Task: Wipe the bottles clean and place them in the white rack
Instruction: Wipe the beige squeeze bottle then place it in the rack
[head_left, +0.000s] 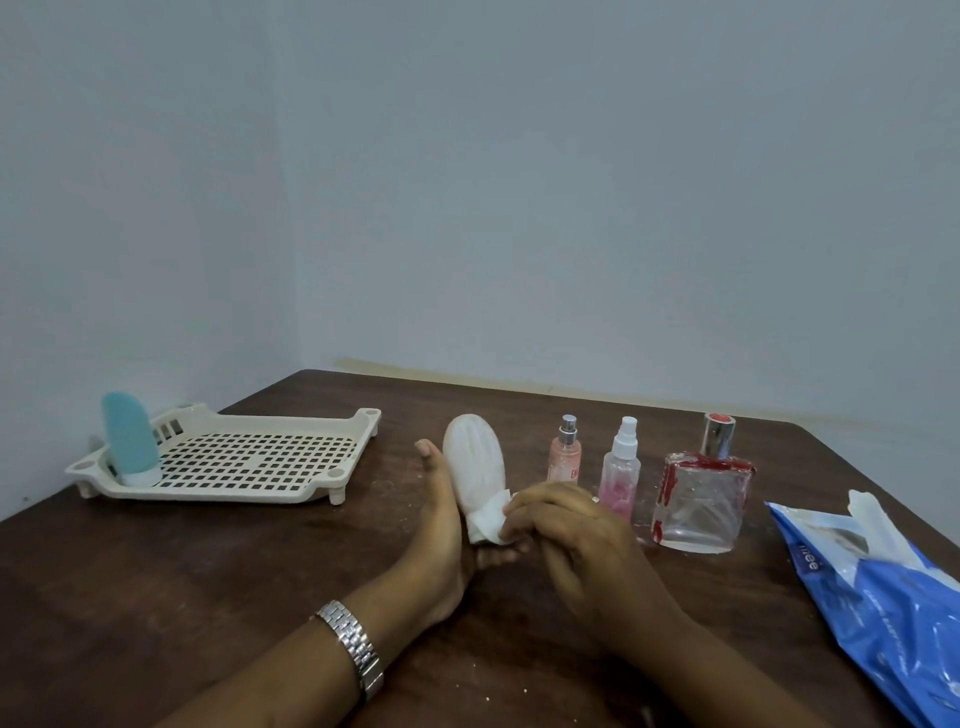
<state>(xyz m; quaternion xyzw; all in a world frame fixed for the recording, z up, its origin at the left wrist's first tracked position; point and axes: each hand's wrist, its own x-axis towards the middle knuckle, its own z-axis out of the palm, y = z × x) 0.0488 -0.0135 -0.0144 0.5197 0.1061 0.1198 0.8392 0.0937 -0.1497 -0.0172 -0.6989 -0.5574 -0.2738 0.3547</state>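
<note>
At frame centre, over the desk (208, 571): white bottle (474, 457) nearly upright, clasped at its lower end by the left grip (441, 519); right grip (566, 530) pinching a white wipe (488, 519) against that end. At left, white rack (311, 491) with a teal bottle (130, 439) standing in its left corner; at right, three more bottles (621, 467).

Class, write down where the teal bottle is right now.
The teal bottle stands cap-down in the left end of the white rack, at the far left of the table in the head view.
</note>
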